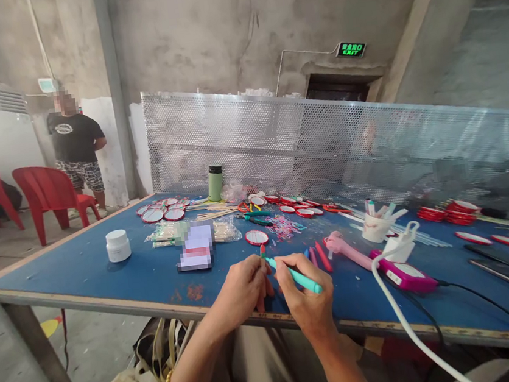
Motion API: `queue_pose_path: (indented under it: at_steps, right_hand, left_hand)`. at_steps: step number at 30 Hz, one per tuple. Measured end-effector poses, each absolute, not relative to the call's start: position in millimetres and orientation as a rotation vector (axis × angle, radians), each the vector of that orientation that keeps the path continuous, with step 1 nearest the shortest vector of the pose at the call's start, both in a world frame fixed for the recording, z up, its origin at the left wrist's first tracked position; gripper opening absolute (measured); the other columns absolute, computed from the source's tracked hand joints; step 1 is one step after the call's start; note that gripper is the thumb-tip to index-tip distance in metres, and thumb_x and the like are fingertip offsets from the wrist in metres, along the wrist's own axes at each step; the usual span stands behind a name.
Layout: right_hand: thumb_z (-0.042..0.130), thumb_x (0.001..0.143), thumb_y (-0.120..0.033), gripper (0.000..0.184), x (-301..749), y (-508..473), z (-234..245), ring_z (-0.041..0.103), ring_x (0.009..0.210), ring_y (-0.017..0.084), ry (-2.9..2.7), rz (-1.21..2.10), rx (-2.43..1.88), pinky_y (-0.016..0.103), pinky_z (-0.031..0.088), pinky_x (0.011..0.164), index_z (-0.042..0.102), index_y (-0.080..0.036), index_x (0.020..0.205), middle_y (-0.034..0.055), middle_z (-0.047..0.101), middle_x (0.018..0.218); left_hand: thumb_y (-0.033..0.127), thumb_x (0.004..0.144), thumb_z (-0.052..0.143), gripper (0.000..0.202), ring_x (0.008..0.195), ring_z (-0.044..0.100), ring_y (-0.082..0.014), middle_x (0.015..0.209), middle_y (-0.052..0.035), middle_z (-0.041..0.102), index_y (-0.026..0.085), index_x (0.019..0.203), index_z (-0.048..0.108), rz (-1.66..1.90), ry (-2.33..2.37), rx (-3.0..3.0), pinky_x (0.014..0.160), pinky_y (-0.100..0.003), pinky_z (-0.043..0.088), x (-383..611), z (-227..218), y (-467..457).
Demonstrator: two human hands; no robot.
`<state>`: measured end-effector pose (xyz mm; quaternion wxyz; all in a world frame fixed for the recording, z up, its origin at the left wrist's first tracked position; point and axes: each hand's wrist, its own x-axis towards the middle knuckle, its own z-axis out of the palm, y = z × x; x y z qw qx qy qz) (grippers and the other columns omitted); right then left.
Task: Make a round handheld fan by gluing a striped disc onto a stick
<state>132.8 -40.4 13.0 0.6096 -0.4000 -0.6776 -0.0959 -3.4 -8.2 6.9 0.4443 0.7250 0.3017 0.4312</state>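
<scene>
On our table (83, 265), jar (118, 245) far left, bottle (215, 183) at the back, cup (373, 228) right of our pen (298, 276).

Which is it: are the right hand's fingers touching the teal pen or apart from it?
Touching. The head view shows the right hand with fingers closed around the teal pen, no gap.

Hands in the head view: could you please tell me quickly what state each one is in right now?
Left hand: closed on a small red-tipped piece.
Right hand: closed on a teal pen-like tool.
</scene>
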Motion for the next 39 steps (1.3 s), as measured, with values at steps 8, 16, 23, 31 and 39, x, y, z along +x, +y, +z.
queue_pose_path:
  at_steps: [8, 16, 23, 31, 39]
  right_hand:
    - [0.057, 0.092, -0.019, 0.019, 133.0, -39.7, 11.1, 0.054, 0.050, 0.008, -1.550, -0.224, -0.928, 0.020, 0.046, 0.054, 0.061, -0.019, 0.074, -0.0043, 0.060, 0.060]
    - [0.056, 0.092, -0.020, 0.019, 133.1, -39.1, 11.7, 0.055, 0.050, 0.009, -1.553, -0.189, -0.929, 0.020, 0.046, 0.052, 0.060, -0.019, 0.074, -0.0040, 0.061, 0.060]
    - [0.056, 0.092, -0.020, 0.019, 133.8, -39.3, 11.4, 0.055, 0.050, 0.008, -1.553, -0.185, -0.940, 0.019, 0.046, 0.053, 0.058, -0.020, 0.074, -0.0041, 0.061, 0.061]
    - [0.056, 0.092, -0.020, 0.019, 133.3, -40.5, 11.8, 0.055, 0.051, 0.009, -1.558, -0.188, -0.931, 0.020, 0.046, 0.053, 0.059, -0.019, 0.073, -0.0041, 0.060, 0.060]
    - [0.055, 0.092, -0.021, 0.019, 133.7, -39.8, 12.6, 0.054, 0.050, 0.009, -1.571, -0.206, -0.948, 0.020, 0.046, 0.052, 0.062, -0.019, 0.075, -0.0040, 0.060, 0.059]
  left_hand:
    - [0.034, 0.095, 0.038, 0.024, 0.042, 0.053, -0.0118, 0.056, 0.0038, 0.058, 0.019, 0.081, 0.051, 1.063, 0.751, 1.807, 0.051, -0.023, 0.040, -3.8, 7.4, -8.6]
    - [0.034, 0.095, 0.038, 0.025, 0.040, 0.051, -0.0112, 0.052, 0.0049, 0.056, 0.020, 0.079, 0.050, 1.055, 0.757, 1.802, 0.051, -0.023, 0.039, -3.7, 7.4, -6.6]
    - [0.034, 0.095, 0.038, 0.024, 0.041, 0.052, -0.0114, 0.053, 0.0046, 0.057, 0.020, 0.080, 0.050, 1.058, 0.747, 1.798, 0.051, -0.023, 0.040, -3.6, 6.2, -7.5]
    - [0.033, 0.095, 0.038, 0.023, 0.041, 0.052, -0.0121, 0.051, 0.0051, 0.056, 0.021, 0.078, 0.049, 1.065, 0.750, 1.809, 0.051, -0.023, 0.039, -3.2, 6.1, -6.3]
    - [0.034, 0.095, 0.038, 0.024, 0.041, 0.050, -0.0122, 0.048, 0.0061, 0.054, 0.022, 0.077, 0.048, 1.056, 0.767, 1.816, 0.052, -0.024, 0.038, -4.0, 9.0, -9.1]
